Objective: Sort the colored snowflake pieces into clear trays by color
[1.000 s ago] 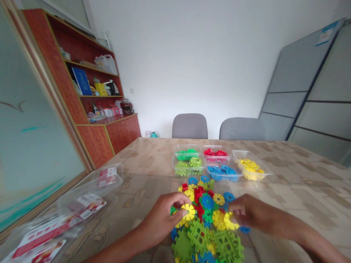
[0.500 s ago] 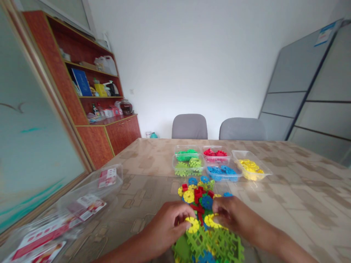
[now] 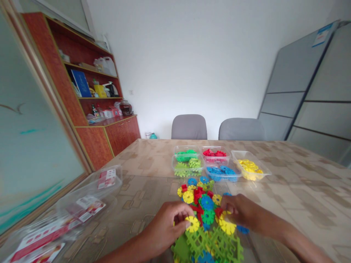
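Observation:
My left hand pinches a yellow notched disc between thumb and fingertips, just left of the pile. On the right of the pile, my right hand is closed with its fingers curled. By its thumb is a yellow notched disc, partly covered by the hand. Between and beyond the hands lie mixed plastic pieces, among them a blue disc, a green disc and red pieces. Nearest me are light-green lattice-like pieces.
Clear tubs hold sorted pieces beyond the pile: green, light green, red, blue and yellow. Clear plastic packaging with labels lies at the left of the table. Two grey chairs stand behind.
My right hand has moved to the right, and the yellow disc by its thumb has shifted the same way, uncovering the green disc. The left hand keeps its yellow disc almost in place.

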### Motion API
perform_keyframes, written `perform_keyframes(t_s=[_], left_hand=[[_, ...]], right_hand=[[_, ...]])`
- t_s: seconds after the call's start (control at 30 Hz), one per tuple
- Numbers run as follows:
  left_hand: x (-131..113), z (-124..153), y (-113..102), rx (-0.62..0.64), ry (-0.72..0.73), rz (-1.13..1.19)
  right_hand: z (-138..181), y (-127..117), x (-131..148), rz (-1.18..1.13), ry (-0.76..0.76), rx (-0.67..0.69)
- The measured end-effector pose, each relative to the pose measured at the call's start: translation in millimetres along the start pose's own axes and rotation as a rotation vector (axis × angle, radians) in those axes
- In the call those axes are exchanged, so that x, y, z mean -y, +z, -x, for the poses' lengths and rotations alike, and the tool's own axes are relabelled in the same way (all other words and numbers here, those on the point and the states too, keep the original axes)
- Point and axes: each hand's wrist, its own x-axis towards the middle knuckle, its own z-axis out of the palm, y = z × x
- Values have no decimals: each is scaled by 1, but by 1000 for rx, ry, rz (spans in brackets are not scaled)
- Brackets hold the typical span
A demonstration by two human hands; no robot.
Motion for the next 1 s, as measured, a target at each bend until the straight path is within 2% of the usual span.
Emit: perform_keyframes(t_s=[0.13, 0.37, 0.57, 0.7, 0.87, 1.0], left_hand=[[1, -1, 0, 8, 16, 13], [4, -1, 2, 6, 14, 12], [2, -1, 1, 5, 24, 9], [1, 0, 0, 0, 14, 5], [1, 0, 1, 9, 11, 3], [2, -1, 2, 8, 11, -3]], right_hand=[[-4, 8, -3, -22, 40, 24], [0, 2, 6, -161, 41, 63], [-9, 7, 3, -277, -66, 38], [-12, 8, -6, -183, -109, -72], [-2, 7, -4, -46, -21, 8], [3, 13, 5, 43, 25, -16]])
